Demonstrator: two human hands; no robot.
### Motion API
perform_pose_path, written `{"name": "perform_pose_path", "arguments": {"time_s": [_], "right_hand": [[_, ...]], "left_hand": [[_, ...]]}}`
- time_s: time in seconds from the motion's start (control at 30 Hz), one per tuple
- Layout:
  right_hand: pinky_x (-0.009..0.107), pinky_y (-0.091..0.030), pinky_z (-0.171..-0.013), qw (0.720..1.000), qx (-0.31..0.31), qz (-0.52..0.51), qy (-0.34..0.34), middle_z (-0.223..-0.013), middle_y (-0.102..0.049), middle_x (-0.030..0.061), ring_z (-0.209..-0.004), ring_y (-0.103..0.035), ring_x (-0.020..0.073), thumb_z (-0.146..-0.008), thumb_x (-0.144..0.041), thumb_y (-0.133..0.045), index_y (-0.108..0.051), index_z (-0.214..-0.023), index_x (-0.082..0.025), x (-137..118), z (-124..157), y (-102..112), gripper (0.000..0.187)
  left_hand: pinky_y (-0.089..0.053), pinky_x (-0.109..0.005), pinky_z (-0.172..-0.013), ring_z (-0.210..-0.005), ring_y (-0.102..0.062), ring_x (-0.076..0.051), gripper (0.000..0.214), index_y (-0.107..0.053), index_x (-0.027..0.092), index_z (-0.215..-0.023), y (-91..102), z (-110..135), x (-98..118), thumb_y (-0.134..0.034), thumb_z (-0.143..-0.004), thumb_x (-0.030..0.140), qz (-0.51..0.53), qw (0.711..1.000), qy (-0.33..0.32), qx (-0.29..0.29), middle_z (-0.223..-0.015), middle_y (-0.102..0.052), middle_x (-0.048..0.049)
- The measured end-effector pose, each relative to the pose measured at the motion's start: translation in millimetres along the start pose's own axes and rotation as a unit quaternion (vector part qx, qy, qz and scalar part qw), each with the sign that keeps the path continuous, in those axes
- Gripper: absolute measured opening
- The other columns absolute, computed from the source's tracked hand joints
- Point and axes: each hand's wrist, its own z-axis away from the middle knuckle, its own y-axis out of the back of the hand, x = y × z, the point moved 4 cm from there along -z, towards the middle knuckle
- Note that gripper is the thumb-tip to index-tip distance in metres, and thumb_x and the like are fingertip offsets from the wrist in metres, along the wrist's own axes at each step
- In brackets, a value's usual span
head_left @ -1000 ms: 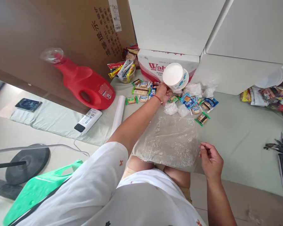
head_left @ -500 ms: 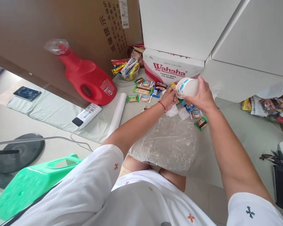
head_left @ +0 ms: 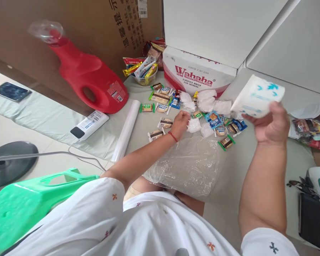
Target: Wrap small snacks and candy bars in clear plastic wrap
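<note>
My right hand (head_left: 273, 122) grips a white paper cup (head_left: 264, 95) with blue print, tilted on its side and raised at the right. The inside of the cup is hidden. My left hand (head_left: 180, 125), a red string at its wrist, is low over the cloth with fingers curled together; whatever they hold, if anything, is hidden. Beside its fingertips lies a crumpled white wad (head_left: 194, 125). More whitish crumpled pieces (head_left: 206, 100) lie in front of the box. Small wrapped biscuits (head_left: 162, 98) are spread around, with a blue snack packet (head_left: 213, 119) among them.
A Wahaba-style water carton (head_left: 194, 73) stands at the back. To the left are a red jug (head_left: 96, 78), a white roll (head_left: 126, 131) and a snack tub (head_left: 146, 77). Clear plastic sheeting (head_left: 192, 163) lies before me. A green plastic piece (head_left: 29, 199) sits at the lower left.
My right hand has carried the cup right and nearer to me, away from my left hand. My left hand has moved down and left. More white crumpled pieces now show before the carton.
</note>
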Motion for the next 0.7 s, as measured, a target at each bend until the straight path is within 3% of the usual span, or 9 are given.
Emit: {"name": "perform_pose_path", "arguments": {"time_s": [0.1,0.17,0.23,0.3,0.4,0.47,0.53,0.63,0.7], "right_hand": [[0.063,-0.060,-0.093,0.973,-0.014,-0.213,-0.081,-0.153,-0.055,0.0037,-0.138,-0.055,0.0372,-0.088,-0.078,-0.038,-0.047,-0.151,-0.038,34,47,-26,0.075],[0.060,-0.062,-0.086,0.963,-0.012,-0.227,-0.147,-0.145,-0.061,0.0098,-0.131,-0.060,0.0380,-0.088,-0.082,-0.035,-0.048,-0.152,-0.031,62,77,-46,0.083],[0.054,-0.065,-0.078,0.959,0.003,-0.199,-0.202,-0.137,-0.066,0.0140,-0.118,-0.068,0.0365,-0.090,-0.084,-0.030,-0.052,-0.150,-0.025,86,105,-55,0.087],[0.045,-0.065,-0.068,0.972,0.060,-0.099,-0.206,-0.134,-0.066,0.0158,-0.101,-0.072,0.0312,-0.094,-0.080,-0.033,-0.056,-0.146,-0.021,96,132,-45,0.082],[0.037,-0.063,-0.065,0.978,0.128,0.154,-0.065,-0.151,-0.054,0.0178,-0.087,-0.070,0.0217,-0.094,-0.057,-0.059,-0.056,-0.148,-0.023,73,168,-16,0.064],[0.036,-0.062,-0.072,0.955,0.053,0.288,0.041,-0.159,-0.046,0.0165,-0.091,-0.070,0.0204,-0.093,-0.038,-0.066,-0.056,-0.148,-0.027,51,189,-9,0.057],[0.035,-0.062,-0.078,0.925,-0.059,0.362,0.096,-0.147,-0.061,0.0116,-0.095,-0.072,0.0210,-0.096,-0.026,-0.060,-0.066,-0.137,-0.030,39,208,-7,0.042],[0.033,-0.059,-0.082,0.911,-0.116,0.386,0.080,-0.108,-0.077,0.0057,-0.093,-0.072,0.0209,-0.101,-0.026,-0.053,-0.078,-0.109,-0.028,42,221,13,0.027],[0.032,-0.056,-0.076,0.918,-0.056,0.392,0.005,-0.093,-0.076,0.0054,-0.080,-0.070,0.0206,-0.099,-0.039,-0.057,-0.079,-0.101,-0.025,50,214,48,0.025]], "left_hand": [[-0.035,-0.015,-0.046,-0.069,-0.057,-0.009,0.039,-0.059,0.024,-0.119,-28.3,32,0,-0.070,-0.091,0.049,-0.031,0.985,0.012,-0.167,-0.102,-0.063,-0.0021],[-0.037,-0.017,-0.046,-0.070,-0.059,-0.011,0.057,-0.057,0.025,-0.134,-46.4,51,-4,-0.070,-0.089,0.056,-0.063,0.964,0.012,-0.260,-0.103,-0.066,-0.0046],[-0.042,-0.020,-0.049,-0.069,-0.060,-0.014,0.054,-0.058,0.021,-0.136,-57.6,60,-12,-0.066,-0.091,0.049,-0.122,0.946,0.008,-0.301,-0.098,-0.070,-0.0060],[-0.050,-0.025,-0.059,-0.074,-0.064,-0.018,0.039,-0.065,0.015,-0.126,-59.3,59,-22,-0.059,-0.091,0.031,-0.222,0.937,-0.003,-0.271,-0.096,-0.073,-0.0079],[-0.056,-0.036,-0.081,-0.095,-0.069,-0.027,0.030,-0.071,0.011,-0.106,-57.3,57,-29,-0.051,-0.084,0.014,-0.401,0.887,-0.056,-0.223,-0.104,-0.076,-0.0130],[-0.055,-0.041,-0.093,-0.103,-0.069,-0.030,0.030,-0.072,0.011,-0.104,-62.7,64,-32,-0.051,-0.083,0.012,-0.469,0.836,-0.096,-0.267,-0.108,-0.077,-0.0148],[-0.054,-0.042,-0.098,-0.107,-0.070,-0.030,0.033,-0.071,0.011,-0.112,-71.2,79,-33,-0.053,-0.086,0.016,-0.463,0.813,-0.121,-0.332,-0.113,-0.076,-0.0150],[-0.056,-0.038,-0.094,-0.106,-0.070,-0.026,0.047,-0.062,0.013,-0.132,-78.0,101,-29,-0.061,-0.092,0.038,-0.375,0.836,-0.123,-0.382,-0.134,-0.069,-0.0163],[-0.057,-0.035,-0.083,-0.091,-0.071,-0.021,0.057,-0.058,0.015,-0.136,-72.2,109,-24,-0.063,-0.092,0.052,-0.333,0.859,-0.117,-0.370,-0.144,-0.062,-0.0170]]}}
